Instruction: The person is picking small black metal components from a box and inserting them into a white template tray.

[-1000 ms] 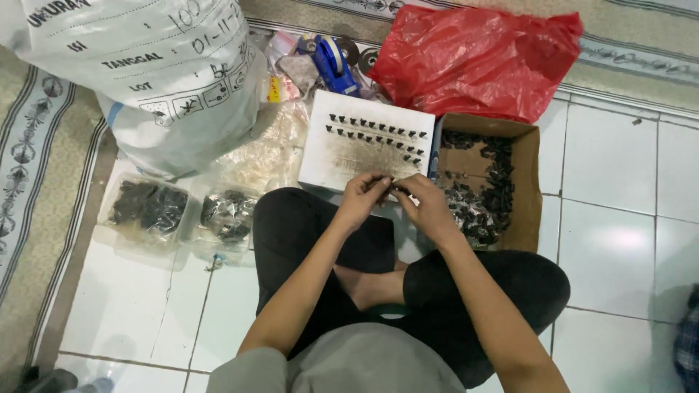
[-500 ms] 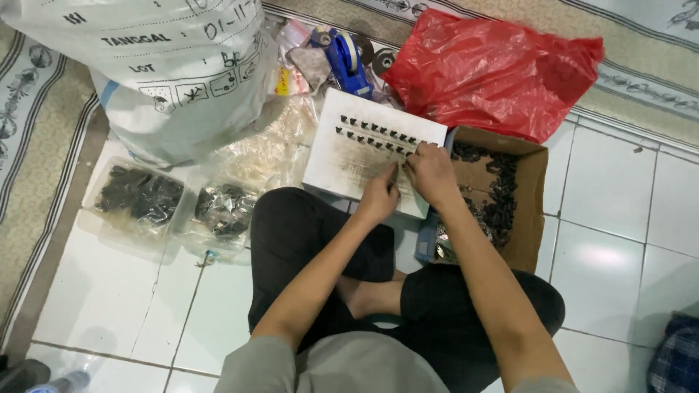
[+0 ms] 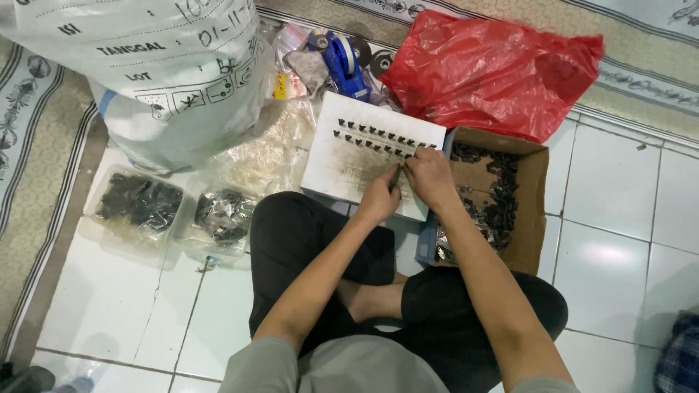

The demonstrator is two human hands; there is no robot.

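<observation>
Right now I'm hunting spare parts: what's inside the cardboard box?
The cardboard box holds small dark parts, piled along its far and left sides. The right forearm covers its near-left corner.

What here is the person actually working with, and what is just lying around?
In use:
left hand and right hand, close together on the white board
white board with rows of small dark pieces
cardboard box of dark pieces, beside the right hand

Lying about:
red bag
big white sack
blue tape dispenser
two clear tubs of dark parts
</observation>
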